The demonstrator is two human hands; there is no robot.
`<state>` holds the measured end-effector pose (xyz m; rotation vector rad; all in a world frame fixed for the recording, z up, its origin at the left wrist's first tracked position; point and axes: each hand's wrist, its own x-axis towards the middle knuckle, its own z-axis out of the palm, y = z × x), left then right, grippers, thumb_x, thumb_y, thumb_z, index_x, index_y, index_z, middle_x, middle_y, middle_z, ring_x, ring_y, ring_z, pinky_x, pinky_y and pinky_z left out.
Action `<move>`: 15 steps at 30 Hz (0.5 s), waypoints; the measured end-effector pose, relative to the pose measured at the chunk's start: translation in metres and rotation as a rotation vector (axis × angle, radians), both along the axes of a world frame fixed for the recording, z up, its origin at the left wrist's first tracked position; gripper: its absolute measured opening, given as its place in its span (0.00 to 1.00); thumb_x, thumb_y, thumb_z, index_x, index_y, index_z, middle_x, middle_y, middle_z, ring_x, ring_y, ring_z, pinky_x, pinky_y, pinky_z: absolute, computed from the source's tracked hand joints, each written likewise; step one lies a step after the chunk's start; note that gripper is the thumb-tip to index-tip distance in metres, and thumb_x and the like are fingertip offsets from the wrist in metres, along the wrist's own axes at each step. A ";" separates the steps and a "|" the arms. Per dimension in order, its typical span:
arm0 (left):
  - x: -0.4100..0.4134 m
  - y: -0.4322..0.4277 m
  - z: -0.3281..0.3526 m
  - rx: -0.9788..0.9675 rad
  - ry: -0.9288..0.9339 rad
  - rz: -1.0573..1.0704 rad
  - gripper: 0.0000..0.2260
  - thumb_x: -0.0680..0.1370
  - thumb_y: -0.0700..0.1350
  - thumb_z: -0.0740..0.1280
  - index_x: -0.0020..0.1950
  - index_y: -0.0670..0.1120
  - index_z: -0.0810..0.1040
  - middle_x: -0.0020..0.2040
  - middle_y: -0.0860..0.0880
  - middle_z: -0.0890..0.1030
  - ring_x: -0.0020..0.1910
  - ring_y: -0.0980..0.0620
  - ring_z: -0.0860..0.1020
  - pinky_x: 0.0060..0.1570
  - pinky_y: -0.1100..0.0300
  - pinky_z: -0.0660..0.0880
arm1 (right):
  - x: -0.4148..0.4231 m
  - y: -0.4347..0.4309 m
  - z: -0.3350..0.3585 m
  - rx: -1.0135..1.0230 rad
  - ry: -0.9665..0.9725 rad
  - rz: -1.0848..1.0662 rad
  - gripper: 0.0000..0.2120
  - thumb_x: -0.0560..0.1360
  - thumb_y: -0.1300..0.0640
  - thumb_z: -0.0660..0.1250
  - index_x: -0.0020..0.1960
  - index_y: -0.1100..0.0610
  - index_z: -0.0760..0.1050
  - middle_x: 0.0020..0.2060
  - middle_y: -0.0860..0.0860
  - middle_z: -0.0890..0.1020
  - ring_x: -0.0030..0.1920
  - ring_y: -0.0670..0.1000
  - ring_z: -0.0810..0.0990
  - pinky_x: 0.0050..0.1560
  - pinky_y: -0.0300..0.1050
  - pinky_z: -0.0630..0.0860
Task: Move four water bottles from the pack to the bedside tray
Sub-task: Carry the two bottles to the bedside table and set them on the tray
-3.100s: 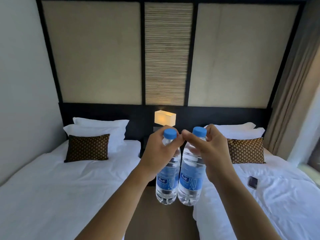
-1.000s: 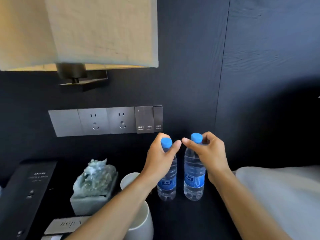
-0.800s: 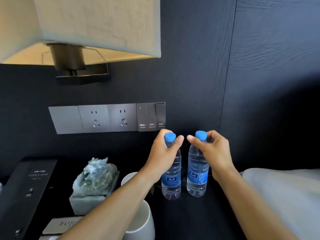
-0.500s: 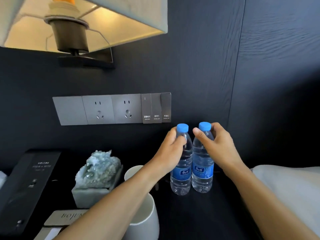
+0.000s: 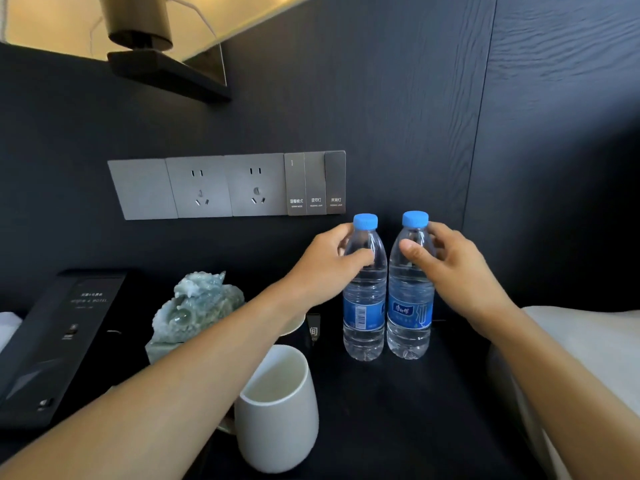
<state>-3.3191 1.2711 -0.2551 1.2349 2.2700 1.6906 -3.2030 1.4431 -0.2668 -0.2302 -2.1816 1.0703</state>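
Two clear water bottles with blue caps and blue labels stand upright side by side on the dark bedside surface point(image 5: 398, 403), close to the back wall. My left hand point(image 5: 325, 268) wraps the shoulder of the left bottle point(image 5: 364, 306), thumb across its front. My right hand point(image 5: 450, 268) holds the shoulder of the right bottle point(image 5: 410, 303) in the same way. Both bottle bases rest on the surface. No pack is in view.
A white mug point(image 5: 277, 407) stands in front, under my left forearm. A pale green stone carving point(image 5: 197, 306) and a black box point(image 5: 52, 344) sit to the left. Socket and switch panel point(image 5: 228, 185) on the wall, lamp point(image 5: 166, 39) overhead, white bedding point(image 5: 581, 358) at right.
I carried both bottles from between the beds to the bedside surface and lowered them onto it. My hands slid from the caps down to the bottle shoulders.
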 end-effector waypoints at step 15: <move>0.015 0.011 -0.007 0.009 0.076 0.210 0.24 0.73 0.57 0.77 0.64 0.51 0.73 0.58 0.52 0.78 0.51 0.58 0.79 0.44 0.63 0.75 | 0.006 -0.003 -0.008 -0.033 0.067 0.011 0.23 0.80 0.44 0.68 0.74 0.47 0.74 0.62 0.49 0.83 0.60 0.49 0.83 0.62 0.51 0.80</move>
